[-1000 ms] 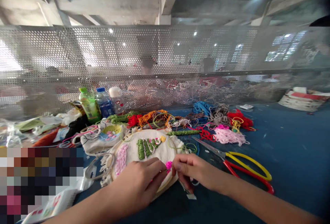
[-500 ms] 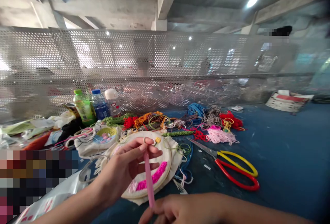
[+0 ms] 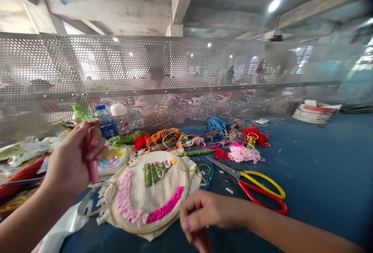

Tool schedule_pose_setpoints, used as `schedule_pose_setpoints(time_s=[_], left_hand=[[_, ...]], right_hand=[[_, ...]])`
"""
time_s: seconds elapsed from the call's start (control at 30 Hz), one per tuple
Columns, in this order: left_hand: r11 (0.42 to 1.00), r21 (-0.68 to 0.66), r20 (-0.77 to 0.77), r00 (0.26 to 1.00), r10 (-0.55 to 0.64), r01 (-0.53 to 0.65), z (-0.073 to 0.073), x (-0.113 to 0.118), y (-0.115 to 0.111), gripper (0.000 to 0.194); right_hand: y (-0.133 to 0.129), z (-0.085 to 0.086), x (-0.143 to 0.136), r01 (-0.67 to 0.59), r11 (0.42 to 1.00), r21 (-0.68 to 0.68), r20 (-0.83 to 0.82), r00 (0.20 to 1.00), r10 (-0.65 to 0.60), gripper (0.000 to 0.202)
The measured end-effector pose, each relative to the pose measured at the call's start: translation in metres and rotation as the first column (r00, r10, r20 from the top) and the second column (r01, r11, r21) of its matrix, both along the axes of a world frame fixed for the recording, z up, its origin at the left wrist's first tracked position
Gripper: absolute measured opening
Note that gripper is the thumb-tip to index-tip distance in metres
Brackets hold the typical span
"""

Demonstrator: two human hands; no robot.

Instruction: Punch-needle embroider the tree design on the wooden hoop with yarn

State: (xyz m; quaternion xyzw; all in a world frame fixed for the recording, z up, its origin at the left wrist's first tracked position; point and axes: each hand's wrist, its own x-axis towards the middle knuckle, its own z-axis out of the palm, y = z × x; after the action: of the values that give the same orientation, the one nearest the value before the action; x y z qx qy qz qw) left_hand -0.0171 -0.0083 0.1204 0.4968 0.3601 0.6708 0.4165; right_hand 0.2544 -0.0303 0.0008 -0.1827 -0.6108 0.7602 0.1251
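My left hand (image 3: 77, 150) is raised at the left, its fingers closed around a slim pink tool that looks like a punch needle (image 3: 93, 170); the lower end sticks out below the fist. Low in the middle, my right hand (image 3: 201, 214) has its fingers curled and thumb pressed in; what they hold, if anything, does not show. Between the hands lies an embroidery hoop (image 3: 113, 206) with white cloth (image 3: 163, 196). On the cloth are a green tree, a yellow tip and a pink and magenta arc of loops. Scissors (image 3: 243, 175) with yellow and red handles lie right of the hoop.
Yarn bundles (image 3: 244, 153) in many colours lie behind the hoop. A second embroidered piece (image 3: 112, 158) sits left, near several bottles (image 3: 119, 117). A perforated metal screen (image 3: 186, 78) stands along the back, with people beyond. A fabric pouch (image 3: 316, 112) is at far right.
My left hand has moved left and up off the hoop with the pink tool. My right hand has let go of the tool's lower end and shifted slightly right. The hoop's design is uncovered.
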Motion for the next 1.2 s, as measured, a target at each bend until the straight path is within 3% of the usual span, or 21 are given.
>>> schedule_pose_setpoints(time_s=[0.07, 0.13, 0.2, 0.3, 0.37, 0.4, 0.63, 0.73, 0.9, 1.1, 1.2], left_hand=[[0.997, -0.021, -0.088, 0.993, -0.075, 0.073, -0.009, 0.001, 0.002, 0.017], [0.986, -0.095, -0.233, 0.96, -0.154, 0.136, -0.025, 0.008, 0.0, 0.009], [0.949, -0.219, -0.424, 0.853, -0.303, 0.228, -0.045, 0.021, -0.004, 0.011], [0.83, -0.455, -0.581, 0.599, -0.551, 0.322, -0.074, 0.042, -0.014, 0.028], [0.784, -0.519, -0.629, 0.47, -0.62, 0.34, -0.087, 0.052, -0.021, 0.03], [0.775, -0.533, -0.632, 0.449, -0.632, 0.34, -0.091, 0.055, -0.024, 0.03], [0.783, -0.52, -0.614, 0.488, -0.62, 0.34, -0.094, 0.057, -0.033, 0.033], [0.786, -0.512, -0.626, 0.475, -0.618, 0.347, -0.093, 0.057, -0.032, 0.032], [0.799, -0.5, -0.653, 0.46, -0.601, 0.334, -0.098, 0.056, -0.029, 0.03], [0.788, -0.508, -0.648, 0.449, -0.615, 0.347, -0.095, 0.056, -0.031, 0.028], [0.81, -0.486, -0.68, 0.441, -0.586, 0.326, -0.096, 0.056, -0.03, 0.029]], right_hand=[[0.01, -0.001, 0.006, 0.157, 0.987, -0.045, -0.14, 0.977, -0.162, 0.027], [0.017, 0.0, 0.011, 0.371, 0.926, -0.066, -0.252, 0.892, -0.375, 0.025], [0.019, 0.004, 0.014, 0.505, 0.859, -0.088, -0.314, 0.804, -0.505, 0.023], [0.016, 0.01, 0.014, 0.566, 0.823, -0.053, -0.354, 0.76, -0.545, 0.018], [0.011, 0.013, 0.013, 0.569, 0.822, -0.02, -0.357, 0.764, -0.538, 0.017], [0.009, 0.013, 0.013, 0.569, 0.823, -0.009, -0.355, 0.767, -0.534, 0.017], [0.007, 0.013, 0.017, 0.588, 0.809, 0.003, -0.349, 0.759, -0.551, 0.019], [0.007, 0.01, 0.017, 0.557, 0.83, 0.031, -0.317, 0.793, -0.521, 0.02], [0.007, 0.012, 0.017, 0.591, 0.806, 0.005, -0.326, 0.763, -0.558, 0.021], [0.0, 0.012, 0.011, 0.472, 0.877, 0.087, -0.184, 0.873, -0.452, 0.023], [-0.003, 0.01, 0.009, 0.497, 0.863, 0.094, -0.19, 0.86, -0.475, 0.024]])
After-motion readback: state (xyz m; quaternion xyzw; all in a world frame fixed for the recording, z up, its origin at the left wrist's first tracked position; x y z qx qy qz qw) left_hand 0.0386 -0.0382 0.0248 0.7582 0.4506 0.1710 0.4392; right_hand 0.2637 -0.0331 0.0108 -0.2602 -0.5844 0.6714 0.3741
